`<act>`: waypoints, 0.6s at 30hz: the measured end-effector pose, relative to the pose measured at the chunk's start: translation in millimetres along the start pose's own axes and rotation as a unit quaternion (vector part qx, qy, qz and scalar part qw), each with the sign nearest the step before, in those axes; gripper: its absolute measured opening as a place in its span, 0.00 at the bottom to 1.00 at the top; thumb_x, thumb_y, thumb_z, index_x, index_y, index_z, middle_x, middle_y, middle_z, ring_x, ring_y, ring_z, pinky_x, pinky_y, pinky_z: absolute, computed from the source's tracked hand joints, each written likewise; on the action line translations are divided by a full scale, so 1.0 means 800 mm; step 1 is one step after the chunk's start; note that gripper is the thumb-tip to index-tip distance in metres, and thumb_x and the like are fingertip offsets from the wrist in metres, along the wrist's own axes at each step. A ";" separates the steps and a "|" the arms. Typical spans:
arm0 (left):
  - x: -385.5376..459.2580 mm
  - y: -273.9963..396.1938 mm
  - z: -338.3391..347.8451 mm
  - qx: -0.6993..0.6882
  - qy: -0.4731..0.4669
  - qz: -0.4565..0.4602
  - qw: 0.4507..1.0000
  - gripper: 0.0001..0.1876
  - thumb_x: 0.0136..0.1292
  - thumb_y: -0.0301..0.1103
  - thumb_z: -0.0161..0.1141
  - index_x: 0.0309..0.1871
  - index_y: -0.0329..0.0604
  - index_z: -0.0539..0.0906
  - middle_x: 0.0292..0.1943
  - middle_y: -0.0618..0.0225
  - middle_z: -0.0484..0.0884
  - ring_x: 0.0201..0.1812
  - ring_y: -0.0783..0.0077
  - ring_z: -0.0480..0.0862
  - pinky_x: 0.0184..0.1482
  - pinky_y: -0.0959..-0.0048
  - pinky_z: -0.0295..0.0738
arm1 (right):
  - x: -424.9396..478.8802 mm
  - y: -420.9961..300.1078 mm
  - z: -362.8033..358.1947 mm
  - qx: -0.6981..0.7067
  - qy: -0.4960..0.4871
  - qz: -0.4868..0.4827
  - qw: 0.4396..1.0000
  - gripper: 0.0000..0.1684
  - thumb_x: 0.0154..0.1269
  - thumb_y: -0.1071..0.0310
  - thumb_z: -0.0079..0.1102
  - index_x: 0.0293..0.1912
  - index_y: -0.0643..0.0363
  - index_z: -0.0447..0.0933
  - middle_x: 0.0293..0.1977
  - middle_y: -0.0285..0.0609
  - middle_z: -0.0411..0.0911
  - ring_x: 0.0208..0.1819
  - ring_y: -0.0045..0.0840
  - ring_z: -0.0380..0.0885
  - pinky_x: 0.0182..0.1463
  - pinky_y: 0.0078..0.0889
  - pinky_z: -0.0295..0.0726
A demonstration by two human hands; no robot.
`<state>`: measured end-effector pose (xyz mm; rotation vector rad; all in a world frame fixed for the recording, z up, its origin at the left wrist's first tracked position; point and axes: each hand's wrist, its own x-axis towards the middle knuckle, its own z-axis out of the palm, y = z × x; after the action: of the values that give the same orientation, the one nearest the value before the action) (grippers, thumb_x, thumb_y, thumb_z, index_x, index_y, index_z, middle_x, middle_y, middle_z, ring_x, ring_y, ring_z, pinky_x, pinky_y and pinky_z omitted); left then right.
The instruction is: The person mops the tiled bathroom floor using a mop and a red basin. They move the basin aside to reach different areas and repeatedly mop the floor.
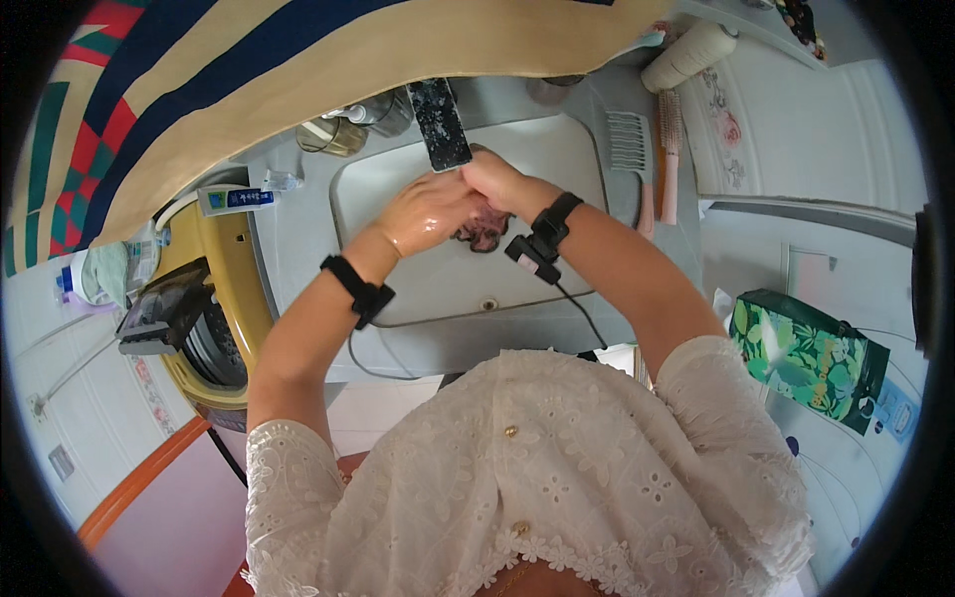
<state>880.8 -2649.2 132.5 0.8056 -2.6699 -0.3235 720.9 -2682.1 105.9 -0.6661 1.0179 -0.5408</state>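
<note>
My left hand [427, 214], wet and shiny, is pressed against my right hand [494, 177] over a white sink basin [418, 287]. Both hands are closed around a dark, pinkish, crumpled piece of wet fabric [485, 229], whose lower folds hang out below the fingers. Much of the fabric is hidden by the hands. A flat black faucet spout [439, 123], spotted with white marks, ends just above my knuckles. Whether water is running from it cannot be made out. The drain hole [489, 304] shows near the basin's front edge.
Glass cups [332, 136] stand behind the basin. To its right lie a wide-toothed comb [629, 142] and a pink hairbrush [671, 149]. A toothpaste box [237, 199] is at left, by a yellow washing machine [257, 276] with its lid up. A striped curtain [358, 37] hangs across the top.
</note>
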 end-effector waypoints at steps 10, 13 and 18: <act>0.034 0.029 0.046 -0.886 0.292 -0.313 0.180 0.22 0.68 0.57 0.34 0.40 0.56 0.76 0.48 0.55 0.77 0.49 0.50 0.75 0.57 0.48 0.65 | 0.016 0.019 0.047 0.571 -0.080 0.046 0.815 0.11 0.65 0.68 0.40 0.34 0.61 0.71 0.27 0.48 0.73 0.28 0.31 0.74 0.30 0.26 0.77; 0.029 0.033 0.083 -0.876 0.343 -0.323 0.104 0.22 0.69 0.57 0.31 0.40 0.60 0.76 0.47 0.55 0.77 0.48 0.45 0.74 0.56 0.45 0.64 | 0.057 0.063 0.019 0.438 -0.154 -0.020 0.885 0.09 0.62 0.67 0.46 0.35 0.62 0.71 0.28 0.52 0.74 0.29 0.36 0.75 0.31 0.31 0.78; 0.050 0.048 0.074 -0.850 0.319 -0.417 0.023 0.32 0.67 0.61 0.24 0.48 0.44 0.72 0.39 0.52 0.76 0.39 0.50 0.75 0.43 0.52 0.73 | 0.075 0.075 0.020 -0.303 0.208 -0.184 0.911 0.13 0.57 0.65 0.52 0.39 0.64 0.71 0.30 0.57 0.75 0.33 0.43 0.77 0.36 0.39 0.78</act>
<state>808.4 -2633.8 99.6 0.7095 0.5961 -1.8876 766.9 -2678.1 33.3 -1.3551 1.4975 -0.7197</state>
